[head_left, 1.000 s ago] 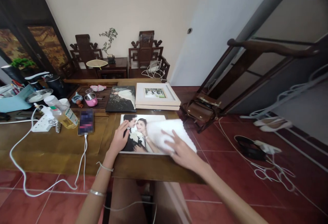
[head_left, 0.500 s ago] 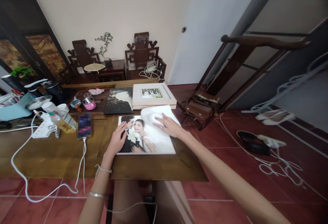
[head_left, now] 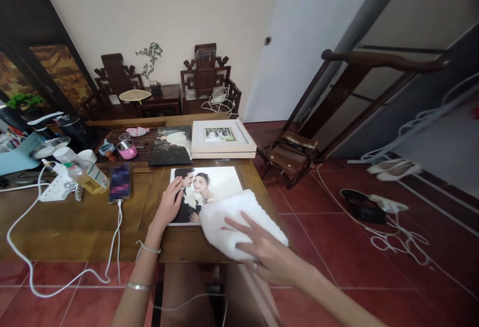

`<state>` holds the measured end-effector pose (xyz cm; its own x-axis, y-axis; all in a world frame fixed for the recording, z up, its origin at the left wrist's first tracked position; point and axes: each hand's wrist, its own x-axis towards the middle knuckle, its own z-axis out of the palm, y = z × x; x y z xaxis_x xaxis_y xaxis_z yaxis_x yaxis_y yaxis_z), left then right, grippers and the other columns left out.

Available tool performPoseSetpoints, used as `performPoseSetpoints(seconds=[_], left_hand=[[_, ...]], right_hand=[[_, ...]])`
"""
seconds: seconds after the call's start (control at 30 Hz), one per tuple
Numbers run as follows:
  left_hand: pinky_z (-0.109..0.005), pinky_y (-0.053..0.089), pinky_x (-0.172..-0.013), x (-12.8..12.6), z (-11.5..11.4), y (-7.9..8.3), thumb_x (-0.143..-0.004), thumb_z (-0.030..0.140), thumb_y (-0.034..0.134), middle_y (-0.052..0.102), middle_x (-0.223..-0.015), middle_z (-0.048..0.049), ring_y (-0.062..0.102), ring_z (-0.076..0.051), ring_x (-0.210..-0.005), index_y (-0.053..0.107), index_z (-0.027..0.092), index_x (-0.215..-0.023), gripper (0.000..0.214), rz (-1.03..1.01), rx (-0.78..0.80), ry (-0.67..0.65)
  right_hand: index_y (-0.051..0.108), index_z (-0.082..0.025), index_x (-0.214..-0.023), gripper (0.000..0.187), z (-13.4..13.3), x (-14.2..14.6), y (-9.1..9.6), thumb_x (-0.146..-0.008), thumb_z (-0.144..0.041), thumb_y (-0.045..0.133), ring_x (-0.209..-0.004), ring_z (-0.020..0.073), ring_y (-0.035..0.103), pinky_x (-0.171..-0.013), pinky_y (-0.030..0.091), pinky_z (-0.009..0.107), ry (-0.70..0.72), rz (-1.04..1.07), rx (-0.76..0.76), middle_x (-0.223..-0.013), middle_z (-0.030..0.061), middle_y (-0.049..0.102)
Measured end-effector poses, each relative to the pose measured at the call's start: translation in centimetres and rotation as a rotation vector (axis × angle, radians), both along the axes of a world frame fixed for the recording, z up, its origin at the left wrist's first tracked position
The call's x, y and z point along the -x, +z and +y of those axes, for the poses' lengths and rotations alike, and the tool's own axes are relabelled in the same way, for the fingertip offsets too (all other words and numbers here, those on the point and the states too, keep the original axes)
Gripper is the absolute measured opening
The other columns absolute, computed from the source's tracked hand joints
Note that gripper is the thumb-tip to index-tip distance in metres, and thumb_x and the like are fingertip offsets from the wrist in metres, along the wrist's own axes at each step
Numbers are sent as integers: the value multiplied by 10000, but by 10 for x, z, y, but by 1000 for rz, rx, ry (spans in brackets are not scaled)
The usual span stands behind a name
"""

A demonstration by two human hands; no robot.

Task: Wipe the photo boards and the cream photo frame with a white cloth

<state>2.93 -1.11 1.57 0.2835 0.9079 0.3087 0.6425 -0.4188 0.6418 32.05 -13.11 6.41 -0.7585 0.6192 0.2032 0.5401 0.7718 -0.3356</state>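
Note:
A glossy wedding photo print on a flat white-edged panel lies on the wooden table in front of me. My left hand rests on its left edge with fingers stretched flat. A fluffy white cloth covers the lower right of the photo and spills over toward the table's near right edge. On top of that cloth is my right hand, gripping it against the surface with some fingers spread. The cloth hides the photo's lower right corner.
Behind the photo are a dark picture panel and a stacked white frame. Leftward stand a charging phone, a bottle of yellow liquid, a power strip and a pink cup. A dark chair holds a brown bag.
My right hand has drawn the white cloth from the photo's upper right down toward me, past its lower right corner. My left hand stays on the photo's left edge.

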Motion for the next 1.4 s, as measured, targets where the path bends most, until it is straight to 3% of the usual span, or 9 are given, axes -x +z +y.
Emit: performPoseSetpoints(seconds=[0.1,0.3,0.4,0.57,0.77,0.87,1.17,1.27,1.4], left_hand=[[-452,275,-1135,0,0,-1,-934,273,383,435,-1440,-97,355,-215,-1363,491,198,-1329,416,2,12,4],[-437,273,-1139,0,-1,2,-928,273,387,448,-1429,-110,358,-211,-1361,507,173,-1314,416,21,6,9],[-423,286,-1136,-1,-1,2,-924,264,390,464,-1414,-120,375,-205,-1352,518,153,-1303,415,9,-16,10],[-429,308,-1126,-2,0,-2,-919,249,404,487,-1399,-103,396,-202,-1339,534,180,-1287,397,-22,-33,31],[-445,301,-1127,-3,-1,-4,-915,244,426,494,-1393,-97,390,-208,-1342,532,196,-1290,392,-36,-38,30],[-455,300,-1124,-3,-1,-5,-917,242,428,485,-1401,-92,383,-212,-1346,528,211,-1293,391,-42,-40,27],[-455,303,-1122,-2,-3,-5,-921,248,417,468,-1414,-98,377,-216,-1349,507,203,-1314,406,-27,-26,14],[-453,309,-1119,-3,-3,-4,-919,252,418,463,-1418,-97,383,-218,-1345,497,203,-1322,413,-36,-18,24],[-457,304,-1121,-5,-4,-3,-916,246,423,478,-1406,-99,402,-216,-1332,503,206,-1314,408,-62,-36,44]], right_hand=[[661,-182,-913,198,23,1,1,-814,-153,492,-1317,272,390,-1123,250,514,-45,-15,-9,-1347,133,525],[626,-205,-1110,290,133,12,-3,-913,-218,414,-1117,280,575,-1035,367,498,-229,-27,-76,-1149,90,657],[624,-175,-1098,286,155,19,-4,-930,-238,401,-1136,292,556,-1031,351,524,-248,-22,-110,-1146,111,656],[632,-170,-1087,297,95,22,-6,-863,-140,440,-1357,293,315,-1104,183,600,-134,-1,-70,-1230,121,615],[649,-161,-952,230,6,18,0,-788,-117,494,-1385,268,258,-1146,135,557,69,12,7,-1393,142,476],[658,-163,-931,205,19,17,2,-825,-155,482,-1360,273,314,-1139,186,543,40,-1,12,-1338,147,532],[619,-204,-1121,310,161,40,-5,-946,-263,370,-1087,277,591,-1062,302,537,-261,-14,-114,-1189,95,647],[622,-154,-1102,299,152,47,-4,-932,-247,394,-1236,310,478,-1065,269,575,-265,-16,-114,-1258,146,595],[644,-174,-1070,300,85,47,-2,-844,-135,450,-1367,291,297,-1113,154,605,-95,-24,-33,-1228,116,619]])
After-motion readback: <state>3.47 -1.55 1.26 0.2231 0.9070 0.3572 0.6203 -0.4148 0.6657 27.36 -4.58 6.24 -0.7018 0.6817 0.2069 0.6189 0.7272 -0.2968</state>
